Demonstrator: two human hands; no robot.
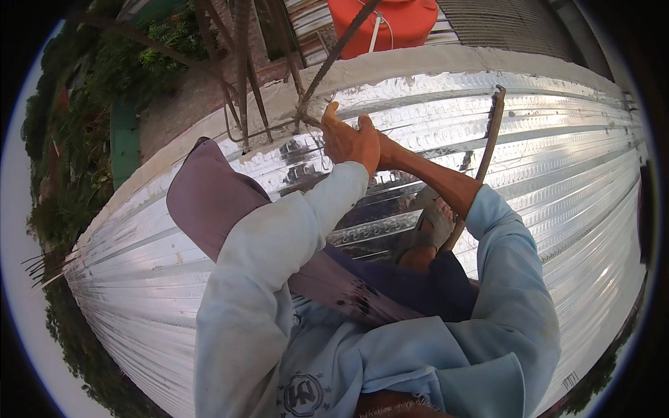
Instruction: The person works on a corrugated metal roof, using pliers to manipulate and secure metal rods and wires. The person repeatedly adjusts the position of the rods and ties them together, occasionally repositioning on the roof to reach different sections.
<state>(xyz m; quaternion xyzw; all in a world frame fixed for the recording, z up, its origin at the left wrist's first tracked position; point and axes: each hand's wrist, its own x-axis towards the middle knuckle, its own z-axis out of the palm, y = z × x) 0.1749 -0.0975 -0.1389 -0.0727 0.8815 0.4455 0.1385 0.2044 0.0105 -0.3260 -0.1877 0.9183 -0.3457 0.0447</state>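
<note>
Rusty rebar (327,66) gripped by both hands (348,139) above corrugated metal sheeting (557,139).

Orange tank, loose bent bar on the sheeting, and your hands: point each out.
Orange tank (390,24): head view, front wall.
Bent bar (490,136): head view, mid shaft.
Left hand (345,143): head view, back of hand.
Right hand (368,132): head view, knuckles.

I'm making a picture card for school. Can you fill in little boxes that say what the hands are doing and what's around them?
Place: shiny ribbed metal sheets by a concrete edge
Left hand: up at the rusty steel bars, fingers by a thin wire
Right hand: pressed against the left hand, grip hidden
Nearby: bent rusty rod lying on the sheets
Behind: orange tank, green plants
Clothes: light blue sleeves
</note>
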